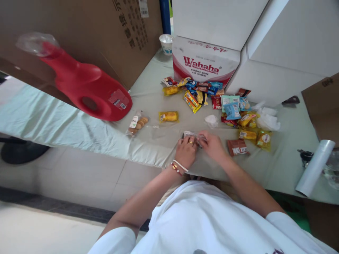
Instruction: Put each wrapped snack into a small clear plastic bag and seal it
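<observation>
My left hand point(186, 151), with a ring and a beaded bracelet, is closed over a small crinkled wrapped packet point(189, 133) near the table's front edge. The fingers of my right hand point(212, 144) pinch the packet's right end. What is inside the packet is mostly hidden by my fingers. Just beyond my hands lies a crumpled white plastic bit point(211, 120). A yellow-wrapped cake point(168, 116) rests to the left, and beside it a see-through pack of round biscuits point(137, 123). A brown snack packet point(237, 147) lies right of my right hand.
Behind are a heap of wrapped snacks point(202, 88) and a Wahaba-type water box point(205, 63). More snacks point(247, 120) and a white plastic bag point(268, 119) lie right. A red jug point(90, 88) leans left; a plastic film roll point(315, 168) and keys point(305, 155) lie far right.
</observation>
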Tool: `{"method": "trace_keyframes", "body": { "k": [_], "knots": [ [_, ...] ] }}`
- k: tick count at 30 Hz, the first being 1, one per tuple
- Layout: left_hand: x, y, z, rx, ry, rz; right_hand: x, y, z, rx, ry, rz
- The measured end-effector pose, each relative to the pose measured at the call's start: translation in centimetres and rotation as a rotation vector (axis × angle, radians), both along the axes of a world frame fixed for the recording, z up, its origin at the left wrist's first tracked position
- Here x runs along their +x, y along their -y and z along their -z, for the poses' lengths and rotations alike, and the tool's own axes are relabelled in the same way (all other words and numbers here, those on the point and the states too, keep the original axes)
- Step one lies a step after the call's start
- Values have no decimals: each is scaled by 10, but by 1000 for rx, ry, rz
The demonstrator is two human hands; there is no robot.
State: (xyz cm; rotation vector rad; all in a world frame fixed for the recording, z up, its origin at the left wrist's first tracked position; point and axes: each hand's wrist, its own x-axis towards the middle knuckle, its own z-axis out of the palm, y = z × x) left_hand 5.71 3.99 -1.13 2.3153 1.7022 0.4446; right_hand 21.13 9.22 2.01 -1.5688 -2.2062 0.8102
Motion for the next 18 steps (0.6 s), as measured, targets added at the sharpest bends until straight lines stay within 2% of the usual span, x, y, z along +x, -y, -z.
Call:
{"method": "trace_keyframes", "body": {
  "k": [4,5,7,9,11,13,16,18],
  "knots": [
    [-21,-2,4,-27,192,48,-32,-23,15,-71,5,-55],
    [-29,-2,5,-29,271,21,-34,-26,19,-82,-16,-68],
    [-43,-4,7,-25,368,-170,-34,-28,23,-86,-61,-95],
    [-48,-9,8,-49,328,-398,-30,-27,23,-84,-79,-108],
    [-42,-16,7,-109,230,-473,-27,-24,23,-99,-106,-98],
    [-30,-24,5,-171,204,-461,-24,-18,24,-164,-175,-50],
    [-11,-30,-4,-186,324,-462,-18,-5,23,-305,-389,100],
    [1,-25,-10,-130,435,-420,-10,8,21,-366,-572,219]
  ]
}}
